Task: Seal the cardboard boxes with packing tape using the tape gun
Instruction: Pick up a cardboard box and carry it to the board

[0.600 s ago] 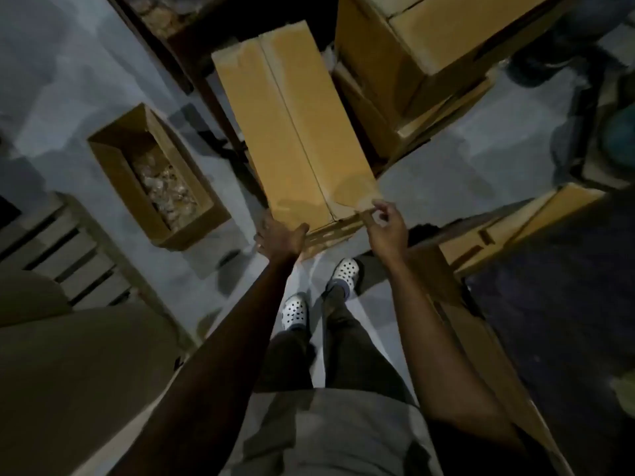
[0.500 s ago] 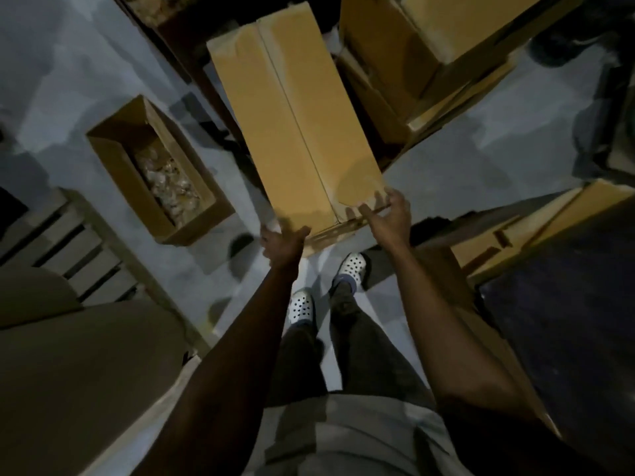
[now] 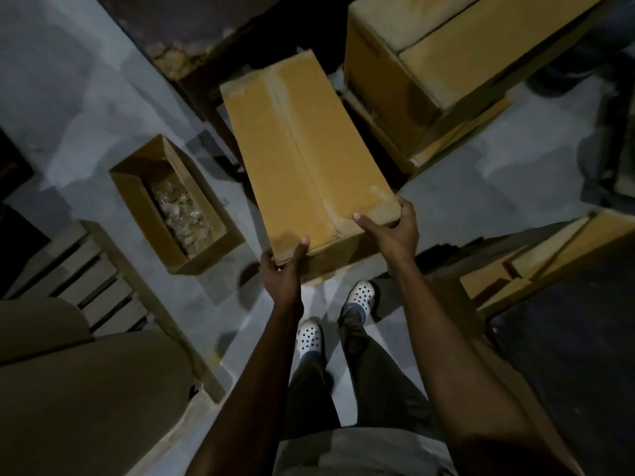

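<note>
A long closed cardboard box (image 3: 302, 156) with tape along its centre seam is held in front of me, above the grey floor. My left hand (image 3: 282, 269) grips its near left corner, thumb on top and fingers underneath. My right hand (image 3: 391, 228) grips the near right corner, thumb on the lid and fingers wrapped around the side edge. No tape gun is in view.
An open cardboard box (image 3: 175, 207) with pale contents sits on the floor at left. Stacked closed boxes (image 3: 446, 63) stand at the upper right. Flat cardboard (image 3: 549, 255) lies at right, a wooden pallet (image 3: 86, 280) at left. My feet (image 3: 336, 317) are below the box.
Both hands have shifted from touching the box's near end to gripping its two near corners. The right hand moved to the outer right corner. The box sits lower in view.
</note>
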